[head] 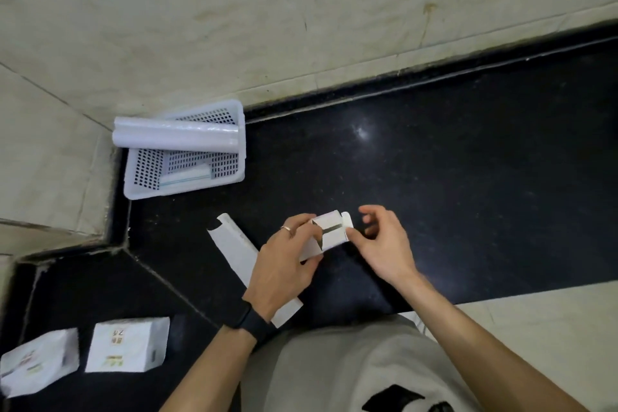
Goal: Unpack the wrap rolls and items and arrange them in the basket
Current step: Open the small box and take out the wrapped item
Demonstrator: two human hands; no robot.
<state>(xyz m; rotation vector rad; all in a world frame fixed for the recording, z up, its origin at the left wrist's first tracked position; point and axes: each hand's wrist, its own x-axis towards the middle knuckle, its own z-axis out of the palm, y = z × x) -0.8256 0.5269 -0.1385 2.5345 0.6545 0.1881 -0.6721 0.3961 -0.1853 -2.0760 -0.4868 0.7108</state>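
Head view. The only print is on two white boxes point(127, 348) lying at 7 o'clock on the dark table point(468, 160). The marks on their faces are upside down and too blurred to read, as is the strip on the side of the nearer one.

By count there are two wrap rolls point(177, 135), side by side across the far rim of one white perforated basket point(140, 174) at 10 o'clock. One flat packet point(185, 176) lies inside against the basket's near wall. One long white carton point(234, 251) lies flat at the centre with its end flaps open, running from 10 to 5 o'clock under the left wrist. One small white box point(332, 232) is held above the table, its top flap raised.

The left hand point(284, 264), with a ring and a black wristband point(249, 319), grips the small box, its fingers curled over the box's left end. The right hand point(384, 241) sets its thumb tip against the box's right side. Its fingers are loosely curled and stand off the flap.

The basket sits in the corner where the tiled wall point(234, 27) steps around the table. The table's near edge runs along 4 o'clock. The widest bare stretch of tabletop lies from 1 to 3 o'clock of the hands.
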